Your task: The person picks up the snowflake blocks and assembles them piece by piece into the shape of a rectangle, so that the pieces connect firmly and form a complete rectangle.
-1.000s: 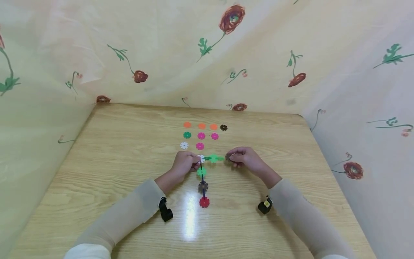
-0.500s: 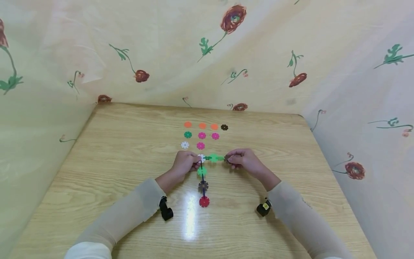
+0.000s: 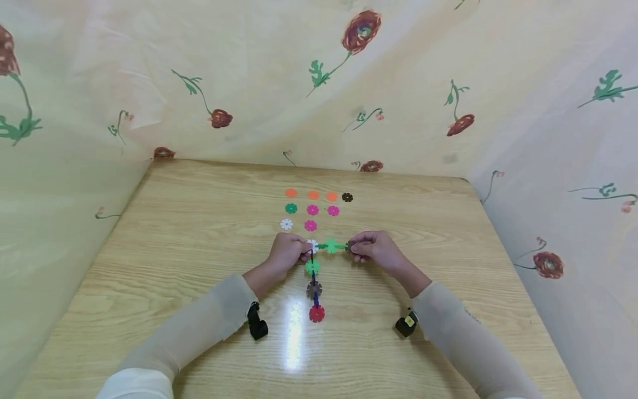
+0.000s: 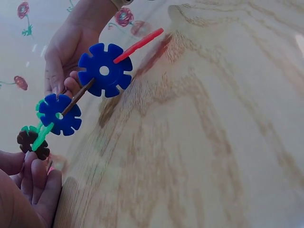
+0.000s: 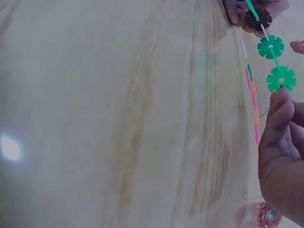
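Note:
A chain of notched plastic snowflake discs bends at a white disc [image 3: 313, 244]. There my left hand [image 3: 286, 254] pinches it, partly covering the corner. One branch runs toward me through a light green disc [image 3: 312, 267] and a brown disc [image 3: 314, 288] to a red disc [image 3: 317, 313]. Blue discs [image 4: 104, 70] along this branch show face-on in the left wrist view. The other branch goes right, through a bright green disc [image 3: 331, 246]. At its end my right hand [image 3: 376, 249] pinches a small brown disc [image 3: 349, 246], mostly hidden by thumb and fingers, right at the green piece's edge.
Loose discs lie in rows behind the chain: orange discs [image 3: 313, 195], a dark brown disc [image 3: 347, 197], a dark green disc [image 3: 291, 208], pink discs [image 3: 312, 210] and a white loose disc [image 3: 286, 224]. Flowered cloth [image 3: 279, 83] hangs around the wooden table [image 3: 199, 221].
My right hand has shifted slightly left, bringing its brown disc up to the end of the green branch. The left hand keeps its pinch on the chain; the loose discs lie as before.

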Available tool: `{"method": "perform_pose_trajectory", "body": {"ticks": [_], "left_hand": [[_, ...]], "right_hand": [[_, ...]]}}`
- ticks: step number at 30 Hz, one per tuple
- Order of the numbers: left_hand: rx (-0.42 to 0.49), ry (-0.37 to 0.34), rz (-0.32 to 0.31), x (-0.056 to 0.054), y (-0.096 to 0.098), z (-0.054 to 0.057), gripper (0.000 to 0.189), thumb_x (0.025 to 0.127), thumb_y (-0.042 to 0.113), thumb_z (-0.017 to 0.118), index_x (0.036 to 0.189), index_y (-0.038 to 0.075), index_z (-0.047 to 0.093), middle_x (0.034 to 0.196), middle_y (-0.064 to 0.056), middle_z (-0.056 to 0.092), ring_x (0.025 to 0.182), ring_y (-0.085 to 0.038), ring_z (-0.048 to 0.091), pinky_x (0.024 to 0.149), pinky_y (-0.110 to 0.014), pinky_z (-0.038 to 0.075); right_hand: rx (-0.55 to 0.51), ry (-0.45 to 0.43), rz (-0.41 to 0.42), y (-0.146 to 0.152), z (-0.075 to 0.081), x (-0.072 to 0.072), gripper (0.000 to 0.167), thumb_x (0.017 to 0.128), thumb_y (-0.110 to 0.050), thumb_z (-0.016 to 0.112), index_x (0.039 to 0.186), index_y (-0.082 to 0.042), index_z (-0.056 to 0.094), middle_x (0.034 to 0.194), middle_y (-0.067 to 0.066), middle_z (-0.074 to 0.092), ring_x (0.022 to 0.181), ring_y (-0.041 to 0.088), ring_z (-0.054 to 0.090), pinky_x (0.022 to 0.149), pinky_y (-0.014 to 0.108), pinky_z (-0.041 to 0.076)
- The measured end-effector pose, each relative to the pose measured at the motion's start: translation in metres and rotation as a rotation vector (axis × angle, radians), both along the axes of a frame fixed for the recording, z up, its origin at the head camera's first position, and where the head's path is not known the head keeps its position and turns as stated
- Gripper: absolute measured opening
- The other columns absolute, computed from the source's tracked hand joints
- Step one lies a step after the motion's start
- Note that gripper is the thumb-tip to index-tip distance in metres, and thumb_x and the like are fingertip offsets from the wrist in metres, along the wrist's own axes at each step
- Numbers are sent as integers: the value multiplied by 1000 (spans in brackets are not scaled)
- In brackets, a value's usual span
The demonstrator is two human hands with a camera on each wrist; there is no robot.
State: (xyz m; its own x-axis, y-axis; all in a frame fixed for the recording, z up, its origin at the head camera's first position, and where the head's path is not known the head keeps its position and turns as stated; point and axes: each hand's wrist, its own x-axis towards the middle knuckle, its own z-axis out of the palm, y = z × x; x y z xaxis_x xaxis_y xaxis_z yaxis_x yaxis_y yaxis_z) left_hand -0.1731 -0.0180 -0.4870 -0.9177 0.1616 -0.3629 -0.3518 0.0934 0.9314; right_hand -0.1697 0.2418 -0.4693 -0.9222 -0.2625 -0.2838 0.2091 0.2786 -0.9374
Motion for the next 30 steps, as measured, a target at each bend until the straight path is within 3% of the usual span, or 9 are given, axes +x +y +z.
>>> {"method": "perform_pose_trajectory", "body": {"ticks": [17, 27, 30], "left_hand": [[-37, 43, 26, 2, 5, 2, 11, 92, 1, 68, 87, -6, 75, 70, -9, 69, 59, -12, 60, 56, -22, 54], [-6, 24, 12, 2, 4, -1, 11, 92, 1, 69, 86, -6, 74, 73, -11, 70, 60, -13, 62, 58, -24, 57], [48, -27, -11, 5, 0, 0, 12, 93, 2, 68, 87, -7, 73, 74, -11, 70, 61, -14, 63, 63, -27, 60]], "right_hand": [[-57, -14, -2, 1, -2, -2, 22, 95, 7, 63, 113, 19, 63, 91, 18, 73, 69, 15, 68, 65, 26, 59], [23, -8, 10, 0, 3, -10, 24, 97, 3, 61, 118, 14, 65, 96, 18, 71, 73, 16, 67, 69, 27, 59], [65, 9, 38, -2, 8, -19, 26, 99, -1, 61, 123, 10, 65, 101, 19, 71, 78, 18, 67, 73, 29, 60]]}}
